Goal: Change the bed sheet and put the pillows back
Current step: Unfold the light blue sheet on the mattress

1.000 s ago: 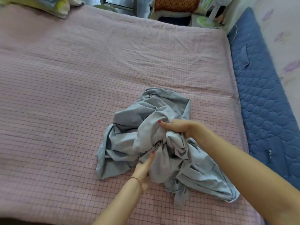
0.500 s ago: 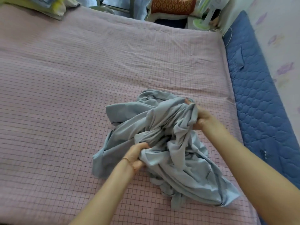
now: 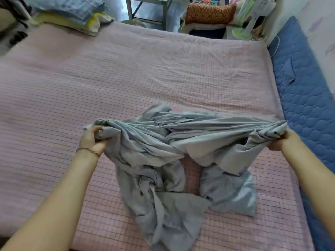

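I am opening out the grey sheet on the bed, which I judge to be the spreading step, the fresh sheet not yet laid. My left hand has its fingers curled round a bunched edge at the left of the sheet, and my right hand grips another gathered edge at the right, near the blue mat; its fingers are mostly buried in cloth, but the grasp looks firm. Between the two hands the upper part of the sheet is pulled into a taut, ridged band, while the rest hangs down and lies crumpled on the near middle of the bed. Half a second ago my hands were close together in the heap; now they are well apart and the sheet is drawn wide. Next I think I must find the true corners, lift, and throw the cloth toward the far end, and the twisted folds below may snag. The pillows are stacked at the far left corner, waiting to go back.
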